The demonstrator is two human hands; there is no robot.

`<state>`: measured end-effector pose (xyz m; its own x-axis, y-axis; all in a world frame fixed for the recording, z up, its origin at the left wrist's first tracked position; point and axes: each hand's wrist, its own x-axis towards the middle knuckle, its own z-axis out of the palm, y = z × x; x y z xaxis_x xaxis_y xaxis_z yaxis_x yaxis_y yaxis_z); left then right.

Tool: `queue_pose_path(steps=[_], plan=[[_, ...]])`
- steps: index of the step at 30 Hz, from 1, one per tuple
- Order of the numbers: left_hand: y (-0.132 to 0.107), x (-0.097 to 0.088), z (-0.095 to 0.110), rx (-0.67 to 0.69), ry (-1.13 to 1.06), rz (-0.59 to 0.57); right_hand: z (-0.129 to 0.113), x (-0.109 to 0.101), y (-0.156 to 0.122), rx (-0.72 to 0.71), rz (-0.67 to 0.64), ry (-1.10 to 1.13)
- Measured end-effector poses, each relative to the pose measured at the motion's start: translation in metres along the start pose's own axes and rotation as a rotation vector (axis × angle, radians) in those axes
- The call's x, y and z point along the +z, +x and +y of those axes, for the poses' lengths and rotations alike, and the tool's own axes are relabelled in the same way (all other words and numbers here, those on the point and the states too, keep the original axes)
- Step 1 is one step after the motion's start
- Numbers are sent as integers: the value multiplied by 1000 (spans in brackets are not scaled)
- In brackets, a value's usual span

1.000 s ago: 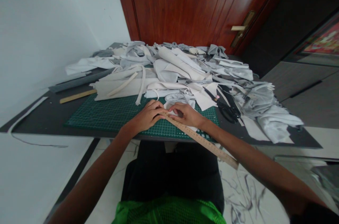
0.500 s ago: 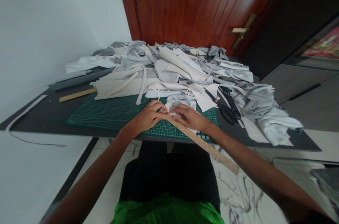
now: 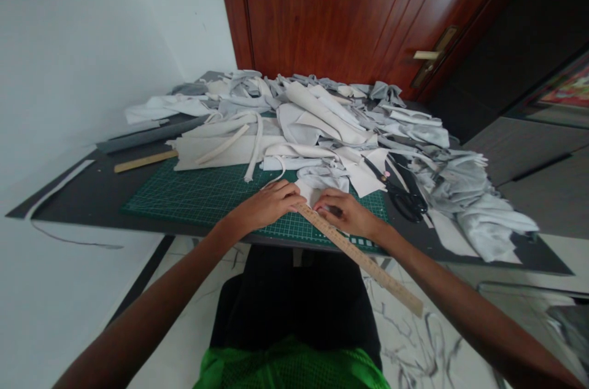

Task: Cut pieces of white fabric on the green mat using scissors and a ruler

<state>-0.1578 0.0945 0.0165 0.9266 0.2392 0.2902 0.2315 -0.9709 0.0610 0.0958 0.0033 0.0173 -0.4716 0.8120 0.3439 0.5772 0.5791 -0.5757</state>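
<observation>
A long wooden ruler [image 3: 359, 254] lies slantwise over the front of the green cutting mat [image 3: 202, 196], its lower end sticking out past the table edge. My left hand [image 3: 271, 205] is at the ruler's upper end, fingers bent and closed on it. Under and between the hands is a piece of pale fabric [image 3: 306, 191], partly covered. To the right of the ruler, my right hand [image 3: 346, 212] is closed in a pinch over the fabric. A small whitish bit shows between its fingers, too small to name.
Black scissors [image 3: 405, 200] lie right of the mat. A heap of white and grey fabric scraps [image 3: 322, 116] fills the back of the table, with more crumpled fabric [image 3: 469, 192] at the right. A second wooden ruler [image 3: 145, 161] and a thin white strip [image 3: 57, 188] lie left.
My right hand has moved a little right, away from the left hand, and its fingers have drawn together. The left hand has shifted slightly along with the ruler; the whole view has also shifted.
</observation>
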Motion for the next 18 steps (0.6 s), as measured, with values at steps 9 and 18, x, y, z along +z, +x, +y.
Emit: queue_pose_path(steps=[9, 18], plan=[[8, 0, -1, 36, 38, 23, -58, -4, -38, 298, -163, -373], [13, 2, -5, -137, -288, 94, -62, -23, -88, 532, -1, -526]])
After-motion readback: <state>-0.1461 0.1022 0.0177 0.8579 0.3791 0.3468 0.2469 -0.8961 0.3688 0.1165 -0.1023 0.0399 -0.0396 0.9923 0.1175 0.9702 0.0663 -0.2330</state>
